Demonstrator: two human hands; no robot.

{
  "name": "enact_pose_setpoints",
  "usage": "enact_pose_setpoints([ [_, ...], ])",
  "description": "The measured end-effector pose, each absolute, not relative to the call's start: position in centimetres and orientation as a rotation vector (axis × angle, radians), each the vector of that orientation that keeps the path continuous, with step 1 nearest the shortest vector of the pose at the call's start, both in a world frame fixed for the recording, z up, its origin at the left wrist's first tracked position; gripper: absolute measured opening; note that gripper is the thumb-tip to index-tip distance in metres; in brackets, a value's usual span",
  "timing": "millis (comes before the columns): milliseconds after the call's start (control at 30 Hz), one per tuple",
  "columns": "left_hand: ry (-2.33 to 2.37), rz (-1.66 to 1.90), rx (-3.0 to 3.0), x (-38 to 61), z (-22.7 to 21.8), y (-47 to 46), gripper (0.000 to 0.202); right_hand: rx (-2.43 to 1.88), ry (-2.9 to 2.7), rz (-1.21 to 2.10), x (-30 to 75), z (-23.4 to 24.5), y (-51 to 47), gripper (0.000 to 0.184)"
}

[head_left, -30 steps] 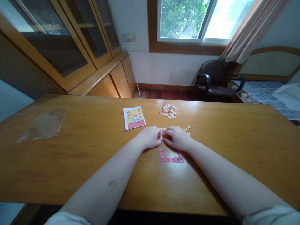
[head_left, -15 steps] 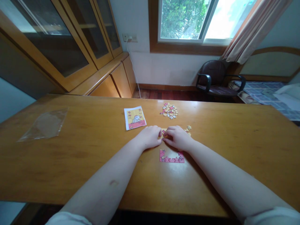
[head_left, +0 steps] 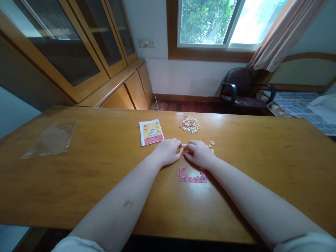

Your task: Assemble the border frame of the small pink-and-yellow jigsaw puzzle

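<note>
My left hand (head_left: 169, 152) and my right hand (head_left: 200, 154) meet over the table, fingers curled and pinched on yellow jigsaw puzzle pieces (head_left: 181, 149). Fingers cover most of these pieces, so how they join cannot be seen. Just below my hands lies a joined pink strip of puzzle (head_left: 193, 179), with a side rising at its left and its right partly behind my right hand. A few loose yellow pieces (head_left: 211, 143) lie beyond my right knuckles. Farther back is a heap of mixed pieces (head_left: 190, 124).
A picture sheet (head_left: 152, 132) with a white cartoon figure lies left of the heap, close to my left hand. A clear plastic bag (head_left: 51, 140) rests at the far left of the wooden table (head_left: 99, 168). Behind the table are a chair (head_left: 240, 85) and a cabinet.
My left hand has shifted very slightly up, and its fingers have moved a little over the yellow pieces. My right hand stays nearly where it was.
</note>
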State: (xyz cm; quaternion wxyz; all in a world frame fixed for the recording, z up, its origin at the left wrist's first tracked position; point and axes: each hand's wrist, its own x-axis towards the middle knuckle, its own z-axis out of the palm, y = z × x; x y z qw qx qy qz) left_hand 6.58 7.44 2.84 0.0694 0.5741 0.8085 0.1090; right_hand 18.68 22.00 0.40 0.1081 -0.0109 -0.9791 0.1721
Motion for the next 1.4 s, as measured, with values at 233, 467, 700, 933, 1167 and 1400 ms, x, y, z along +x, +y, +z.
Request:
enact_pose_setpoints([
  [233,2.435,0.309,1.738,6.45,2.77,7.4,0.024,-0.049,-2.881,0.492,18.68,0.46,21.95,0.017],
  [467,2.428,0.305,1.738,6.41,2.72,7.41,0.026,-0.044,-2.869,0.488,18.72,0.24,21.99,0.017],
  [700,2.417,0.321,1.736,6.35,2.61,7.43,0.025,-0.041,-2.875,0.465,18.7,0.13,22.0,0.018],
  [933,2.411,0.335,1.727,6.38,2.59,7.48,0.023,-0.028,-2.875,0.447,18.74,0.27,21.99,0.019],
  [1167,2.406,0.331,1.718,6.4,2.61,7.48,0.023,-0.025,-2.886,0.435,18.76,0.18,22.06,0.02],
  [1400,2.383,0.312,1.696,6.21,2.55,7.54,0.024,-0.03,-2.901,0.417,18.75,0.05,22.19,0.023],
])
